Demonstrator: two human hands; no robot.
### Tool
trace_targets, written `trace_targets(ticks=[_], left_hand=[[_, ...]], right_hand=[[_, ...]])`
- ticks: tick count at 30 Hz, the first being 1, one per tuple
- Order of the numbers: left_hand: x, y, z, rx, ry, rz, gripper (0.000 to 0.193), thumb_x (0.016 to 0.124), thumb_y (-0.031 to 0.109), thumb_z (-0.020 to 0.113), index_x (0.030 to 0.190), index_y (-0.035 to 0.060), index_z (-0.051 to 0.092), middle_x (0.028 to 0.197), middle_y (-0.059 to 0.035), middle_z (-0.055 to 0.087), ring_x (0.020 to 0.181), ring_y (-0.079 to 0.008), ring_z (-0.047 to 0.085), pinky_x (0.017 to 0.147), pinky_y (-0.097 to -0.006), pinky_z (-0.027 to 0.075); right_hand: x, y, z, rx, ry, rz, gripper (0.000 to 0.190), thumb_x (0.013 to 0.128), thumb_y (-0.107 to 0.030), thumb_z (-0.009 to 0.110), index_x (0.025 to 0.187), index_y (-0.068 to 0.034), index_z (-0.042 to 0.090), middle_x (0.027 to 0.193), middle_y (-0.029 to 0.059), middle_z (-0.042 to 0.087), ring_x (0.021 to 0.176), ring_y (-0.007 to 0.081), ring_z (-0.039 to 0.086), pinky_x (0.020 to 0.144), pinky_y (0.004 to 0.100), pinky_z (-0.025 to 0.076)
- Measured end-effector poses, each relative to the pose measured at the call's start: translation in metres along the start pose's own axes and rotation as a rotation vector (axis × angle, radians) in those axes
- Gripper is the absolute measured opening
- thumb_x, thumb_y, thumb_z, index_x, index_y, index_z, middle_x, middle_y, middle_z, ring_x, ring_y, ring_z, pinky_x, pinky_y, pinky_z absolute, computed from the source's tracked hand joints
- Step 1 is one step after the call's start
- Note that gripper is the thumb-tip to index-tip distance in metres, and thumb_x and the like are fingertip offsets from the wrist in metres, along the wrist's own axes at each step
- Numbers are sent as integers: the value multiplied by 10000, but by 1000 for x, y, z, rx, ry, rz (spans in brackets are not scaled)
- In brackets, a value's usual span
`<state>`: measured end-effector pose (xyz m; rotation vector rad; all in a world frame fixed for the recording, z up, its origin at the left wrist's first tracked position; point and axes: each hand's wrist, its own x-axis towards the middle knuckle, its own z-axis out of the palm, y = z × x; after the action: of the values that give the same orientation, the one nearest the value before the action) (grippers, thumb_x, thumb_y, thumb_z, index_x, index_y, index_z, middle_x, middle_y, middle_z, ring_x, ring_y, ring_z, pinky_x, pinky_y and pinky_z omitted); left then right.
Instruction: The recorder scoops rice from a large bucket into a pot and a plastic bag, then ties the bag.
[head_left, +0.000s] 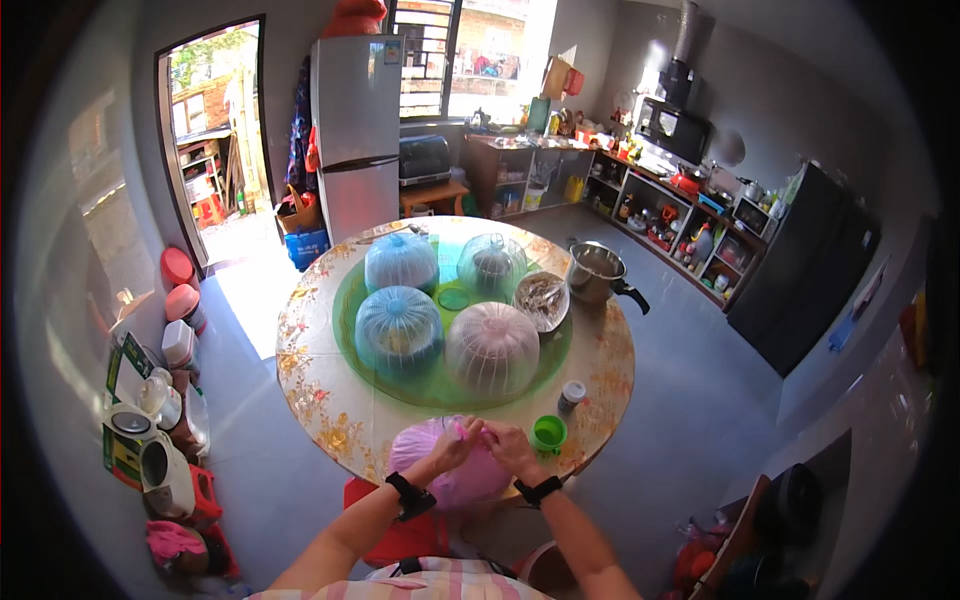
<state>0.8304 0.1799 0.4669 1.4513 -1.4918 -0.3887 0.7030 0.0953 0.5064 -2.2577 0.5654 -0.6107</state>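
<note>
A full pink plastic bag rests at the near edge of the round table. My left hand pinches the gathered top of the bag. Close beside it, my right hand grips the same twisted neck from the other side. What the bag holds is hidden. Just right of my right hand stands a green plastic cup. Behind the cup is a small jar with a white lid.
Several mesh-like dome covers, among them a pink one and a blue one, sit on a green turntable. A bowl of food and a steel pot are at right. A red stool stands below.
</note>
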Motion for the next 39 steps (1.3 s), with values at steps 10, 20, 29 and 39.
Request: trace_targets(ticks=[10, 20, 29, 39], left_hand=[[17, -4, -68, -559, -529, -542, 303, 878, 272, 519, 998, 14, 625, 857, -36, 619, 782, -102, 557, 694, -244, 440], [17, 22, -51, 195, -275, 144, 148, 604, -4, 581, 736, 57, 558, 753, -81, 580, 751, -267, 564, 691, -350, 445], [5, 26, -59, 804, 38, 387, 264, 637, 142, 595, 894, 97, 555, 850, -50, 515, 817, -203, 528, 736, -336, 400], [-22, -1, -46, 846, -88, 200, 51, 623, 102, 569, 629, 151, 580, 671, -34, 532, 728, -196, 536, 700, -325, 390]], right_hand=[[-25, -23, 13, 115, 342, -7, 128, 787, -119, 593, 828, -16, 656, 715, 123, 635, 649, 200, 633, 575, 301, 474], [28, -2, 18, 514, 329, 44, 154, 851, -128, 481, 889, -32, 595, 761, 45, 588, 663, 124, 558, 572, 303, 445], [41, 8, 10, 380, -473, 160, 154, 837, -191, 531, 905, -57, 563, 716, 21, 535, 624, 131, 526, 505, 303, 445], [37, 34, 2, -524, -157, -418, 113, 791, -147, 498, 712, -67, 495, 712, 127, 511, 708, 324, 522, 594, 427, 423]])
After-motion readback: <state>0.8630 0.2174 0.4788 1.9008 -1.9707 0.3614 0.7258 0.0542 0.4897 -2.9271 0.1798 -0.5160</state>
